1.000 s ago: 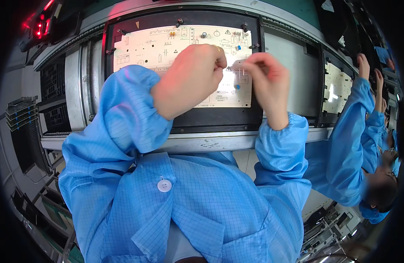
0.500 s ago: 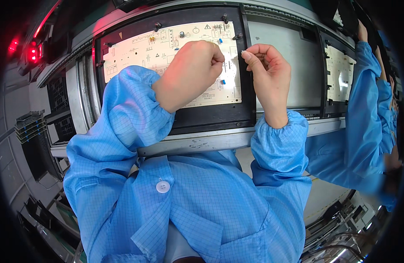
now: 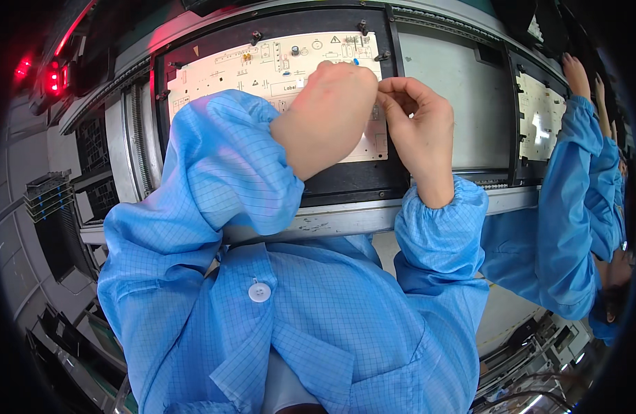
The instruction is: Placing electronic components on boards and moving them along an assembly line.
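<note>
A cream-coloured circuit board lies in a black carrier frame in front of me. My left hand is curled over the board's right part, its fingertips mostly hidden behind the back of the hand. Beside it, at the frame's right side bar, my right hand has thumb and forefinger pinched together close to the left hand's knuckles. Whatever either hand pinches is too small or covered. A blue component stands on the board just above my left hand, and a dark round capacitor sits farther left.
Black clamp posts stand around the board. A metal rail runs along the near side. To the right is a second carrier with another board, where a co-worker's hand and blue sleeve show. Red lights glow at left.
The carrier and board have shifted slightly right. My left hand has moved right, up against my right hand, which has stayed nearly in place. The co-worker's arm and head have shifted.
</note>
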A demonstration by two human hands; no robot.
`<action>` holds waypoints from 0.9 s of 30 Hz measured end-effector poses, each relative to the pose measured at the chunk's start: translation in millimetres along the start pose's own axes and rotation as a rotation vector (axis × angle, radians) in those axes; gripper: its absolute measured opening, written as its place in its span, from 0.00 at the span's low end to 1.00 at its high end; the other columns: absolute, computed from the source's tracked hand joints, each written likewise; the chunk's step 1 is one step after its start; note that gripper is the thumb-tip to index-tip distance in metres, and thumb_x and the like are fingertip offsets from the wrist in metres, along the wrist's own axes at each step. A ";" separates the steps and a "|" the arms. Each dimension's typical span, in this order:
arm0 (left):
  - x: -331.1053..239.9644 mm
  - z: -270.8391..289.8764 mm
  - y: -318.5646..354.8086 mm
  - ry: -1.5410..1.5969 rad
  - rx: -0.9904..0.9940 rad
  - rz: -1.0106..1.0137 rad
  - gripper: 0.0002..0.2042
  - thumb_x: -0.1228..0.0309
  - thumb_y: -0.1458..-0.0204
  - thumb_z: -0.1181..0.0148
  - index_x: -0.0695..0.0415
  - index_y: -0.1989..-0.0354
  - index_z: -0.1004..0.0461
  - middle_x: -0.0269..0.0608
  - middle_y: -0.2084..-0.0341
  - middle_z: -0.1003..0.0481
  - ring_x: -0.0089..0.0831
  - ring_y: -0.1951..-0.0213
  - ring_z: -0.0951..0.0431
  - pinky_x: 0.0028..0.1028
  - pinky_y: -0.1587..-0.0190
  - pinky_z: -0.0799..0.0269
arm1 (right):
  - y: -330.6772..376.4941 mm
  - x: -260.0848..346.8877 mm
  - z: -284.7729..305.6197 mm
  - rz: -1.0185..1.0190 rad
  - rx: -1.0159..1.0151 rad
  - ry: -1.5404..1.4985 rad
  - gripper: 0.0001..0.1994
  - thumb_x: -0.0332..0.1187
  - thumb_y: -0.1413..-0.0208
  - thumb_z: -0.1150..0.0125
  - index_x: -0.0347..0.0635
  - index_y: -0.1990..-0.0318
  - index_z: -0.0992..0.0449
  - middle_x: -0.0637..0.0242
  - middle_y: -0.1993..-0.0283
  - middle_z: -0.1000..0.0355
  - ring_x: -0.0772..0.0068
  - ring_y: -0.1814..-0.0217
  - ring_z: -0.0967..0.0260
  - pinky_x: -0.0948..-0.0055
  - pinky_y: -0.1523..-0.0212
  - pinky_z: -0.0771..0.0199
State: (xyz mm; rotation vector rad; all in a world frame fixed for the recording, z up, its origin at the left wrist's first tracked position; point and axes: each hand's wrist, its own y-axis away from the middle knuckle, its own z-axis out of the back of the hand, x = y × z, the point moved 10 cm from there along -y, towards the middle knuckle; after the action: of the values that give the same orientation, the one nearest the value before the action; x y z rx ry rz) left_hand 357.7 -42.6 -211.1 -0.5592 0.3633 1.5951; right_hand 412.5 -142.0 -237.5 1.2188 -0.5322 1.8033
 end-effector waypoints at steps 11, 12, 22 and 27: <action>-14.0 -3.4 -6.5 0.075 0.134 -0.075 0.05 0.78 0.55 0.45 0.69 0.76 0.25 0.63 0.76 0.25 0.56 0.69 0.21 0.45 0.64 0.26 | -8.0 6.6 0.3 0.030 -0.101 0.208 0.11 0.23 0.56 0.41 0.39 0.62 0.25 0.58 0.75 0.23 0.57 0.73 0.24 0.63 0.70 0.27; -6.6 -8.3 -8.0 0.124 0.178 -0.019 0.06 0.78 0.54 0.45 0.70 0.72 0.24 0.62 0.74 0.24 0.55 0.67 0.21 0.44 0.63 0.26 | -8.6 4.6 1.8 0.012 -0.113 0.242 0.11 0.24 0.56 0.41 0.39 0.62 0.25 0.59 0.75 0.23 0.56 0.72 0.24 0.62 0.68 0.27; 52.7 42.9 12.5 0.027 0.022 0.094 0.09 0.83 0.56 0.46 0.68 0.65 0.27 0.63 0.68 0.25 0.56 0.60 0.23 0.45 0.57 0.28 | 7.4 50.5 -20.4 0.338 -0.170 0.751 0.10 0.20 0.52 0.41 0.38 0.60 0.27 0.51 0.71 0.24 0.48 0.70 0.25 0.60 0.69 0.27; 54.8 30.8 25.8 0.029 0.004 0.090 0.12 0.84 0.54 0.48 0.69 0.59 0.28 0.61 0.68 0.25 0.57 0.60 0.24 0.45 0.56 0.27 | -22.0 82.0 -10.4 0.467 0.000 0.614 0.09 0.20 0.47 0.41 0.37 0.58 0.27 0.50 0.69 0.24 0.49 0.66 0.24 0.61 0.66 0.26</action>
State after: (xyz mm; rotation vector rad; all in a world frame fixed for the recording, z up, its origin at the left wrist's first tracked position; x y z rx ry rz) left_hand 325.9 17.1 -218.3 -0.5695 0.4185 1.6736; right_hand 413.9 -88.2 -171.1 0.4991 -0.4752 2.4318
